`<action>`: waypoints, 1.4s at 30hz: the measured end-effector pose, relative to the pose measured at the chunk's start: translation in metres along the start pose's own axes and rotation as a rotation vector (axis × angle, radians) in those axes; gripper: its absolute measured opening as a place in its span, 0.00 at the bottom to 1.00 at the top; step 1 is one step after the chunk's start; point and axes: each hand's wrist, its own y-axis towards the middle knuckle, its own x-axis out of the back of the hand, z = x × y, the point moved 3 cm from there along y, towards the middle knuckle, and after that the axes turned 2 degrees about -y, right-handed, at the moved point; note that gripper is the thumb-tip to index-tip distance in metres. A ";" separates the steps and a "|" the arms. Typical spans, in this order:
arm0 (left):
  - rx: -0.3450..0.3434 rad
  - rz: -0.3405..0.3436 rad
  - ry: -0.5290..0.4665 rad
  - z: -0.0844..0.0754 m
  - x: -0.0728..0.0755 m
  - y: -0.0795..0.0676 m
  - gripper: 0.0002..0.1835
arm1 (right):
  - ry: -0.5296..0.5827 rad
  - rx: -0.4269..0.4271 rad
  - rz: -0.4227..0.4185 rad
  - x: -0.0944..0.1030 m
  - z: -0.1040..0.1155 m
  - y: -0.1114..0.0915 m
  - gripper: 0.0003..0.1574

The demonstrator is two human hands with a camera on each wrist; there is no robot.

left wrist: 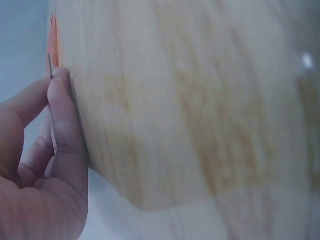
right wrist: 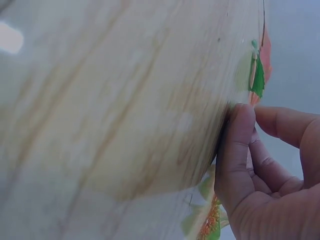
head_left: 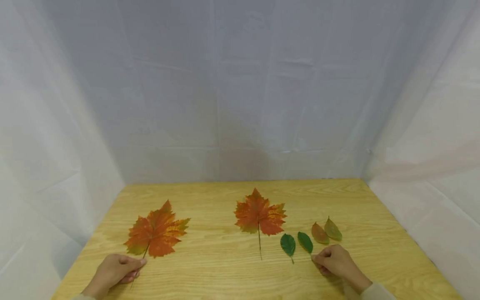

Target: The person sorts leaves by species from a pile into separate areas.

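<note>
My left hand (head_left: pixel 117 268) pinches the thin stem of an orange-red maple leaf (head_left: pixel 159 231) at the table's left. In the left wrist view that leaf (left wrist: pixel 53 42) shows only edge-on beyond the fingertips. Over at the right, my right hand (head_left: pixel 333 260) has thumb and forefinger together at the stem end of a dark green leaf (head_left: pixel 305 242). A second green leaf (head_left: pixel 288 245) lies just left of it. Beyond the right hand are a reddish-brown leaf (head_left: pixel 320 233) and an olive leaf (head_left: pixel 333 229). Fingers partly hide the pinched stem in the right wrist view.
Another orange-red maple leaf (head_left: pixel 256 212) lies mid-table, its stem towards me. The wooden table (head_left: pixel 210 266) has white sheeting (head_left: pixel 240 104) behind it and on both sides.
</note>
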 end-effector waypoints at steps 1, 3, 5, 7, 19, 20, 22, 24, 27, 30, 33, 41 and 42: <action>0.000 -0.001 0.003 0.000 0.000 0.000 0.18 | 0.000 -0.003 0.000 0.000 -0.001 0.000 0.16; 0.004 0.001 0.000 0.001 0.000 0.000 0.18 | -0.003 -0.018 -0.017 0.000 0.000 -0.001 0.16; 0.002 0.005 0.004 0.002 0.000 0.000 0.18 | -0.012 -0.018 -0.046 0.000 0.003 -0.001 0.17; 0.002 0.001 0.010 0.003 0.000 0.000 0.18 | 0.002 -0.033 -0.102 0.000 0.011 -0.001 0.17; -0.009 0.012 -0.004 0.004 0.000 -0.001 0.18 | 0.328 -0.004 -0.251 -0.041 0.083 0.043 0.12; -0.012 0.013 -0.006 0.004 0.001 -0.001 0.18 | 0.337 0.005 -0.246 -0.049 0.088 0.048 0.12; -0.022 0.011 -0.006 0.004 0.000 0.000 0.17 | 0.344 0.032 -0.231 -0.064 0.096 0.058 0.12; -0.031 0.010 -0.011 0.003 -0.001 0.001 0.17 | 0.295 0.056 -0.240 -0.077 0.101 0.066 0.12; -0.039 0.009 -0.017 0.002 -0.002 0.001 0.17 | 0.214 0.076 -0.259 -0.094 0.101 0.076 0.12; -0.033 0.015 -0.023 0.000 -0.002 0.000 0.17 | 0.161 0.069 -0.276 -0.105 0.101 0.080 0.14; -0.022 0.013 -0.029 -0.001 -0.001 -0.001 0.17 | 0.135 0.054 -0.290 -0.111 0.103 0.081 0.14; -0.012 0.014 -0.041 -0.001 0.000 0.000 0.17 | 0.050 0.100 -0.372 -0.113 0.108 0.077 0.14; -0.011 0.015 -0.039 0.000 0.000 0.000 0.17 | 0.040 0.119 -0.385 -0.113 0.109 0.076 0.13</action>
